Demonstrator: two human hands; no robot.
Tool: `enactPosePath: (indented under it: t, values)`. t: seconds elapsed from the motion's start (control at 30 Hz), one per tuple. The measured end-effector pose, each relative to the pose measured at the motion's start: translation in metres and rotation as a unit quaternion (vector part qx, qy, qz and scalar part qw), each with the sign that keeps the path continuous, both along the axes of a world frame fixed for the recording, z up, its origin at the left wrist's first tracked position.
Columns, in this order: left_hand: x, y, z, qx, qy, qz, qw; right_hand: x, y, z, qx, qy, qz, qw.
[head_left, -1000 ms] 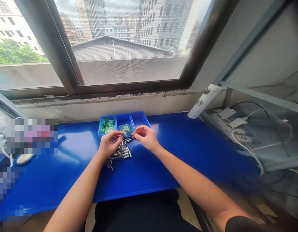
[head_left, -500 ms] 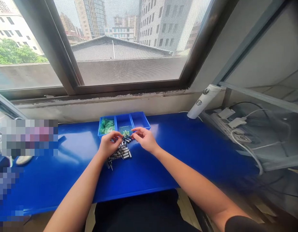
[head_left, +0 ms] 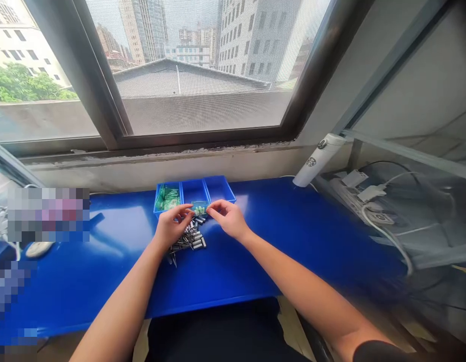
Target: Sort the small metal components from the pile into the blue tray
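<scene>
Both our hands pinch a small clear plastic bag [head_left: 200,207] of pale green pieces. Our left hand [head_left: 172,226] grips its left edge and our right hand [head_left: 227,218] its right edge, fingertips closed against thumbs. The bag hangs just above the near rim of a blue three-compartment tray [head_left: 218,187] by the far edge of the glossy blue tabletop [head_left: 293,241]. We judge it light, limp and slippery, best gripped by its edges. Beneath lies a pile of metal pins [head_left: 189,240], hard and shiny.
</scene>
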State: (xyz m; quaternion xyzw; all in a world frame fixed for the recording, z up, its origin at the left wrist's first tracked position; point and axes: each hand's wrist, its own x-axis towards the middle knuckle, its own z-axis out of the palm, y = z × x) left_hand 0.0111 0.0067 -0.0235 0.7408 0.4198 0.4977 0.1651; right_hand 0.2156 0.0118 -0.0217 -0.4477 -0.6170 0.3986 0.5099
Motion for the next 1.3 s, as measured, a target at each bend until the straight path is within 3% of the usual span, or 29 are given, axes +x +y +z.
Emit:
enactPosePath:
  t: [0.13, 0.3, 0.83, 1.3]
  values:
    - [0.0005, 0.0002, 0.0026, 0.032, 0.007, 0.008, 0.999, -0.0008, 0.0007, -0.0014, 0.008, 0.013, 0.001, 1.0]
    - [0.0002, 0.0, 0.0063, 0.07, 0.017, -0.003, 0.997, -0.0015, 0.0027, -0.0044, -0.044, 0.064, 0.033, 0.996]
    - [0.0015, -0.0068, 0.008, 0.009, 0.01, -0.009, 1.0, -0.0005, 0.005, -0.0032, -0.075, 0.124, 0.027, 0.989]
    - [0.0017, -0.0018, 0.0009, 0.035, -0.019, 0.012, 0.999, -0.0001, 0.0067, -0.0066, -0.064, 0.108, 0.068, 0.99]
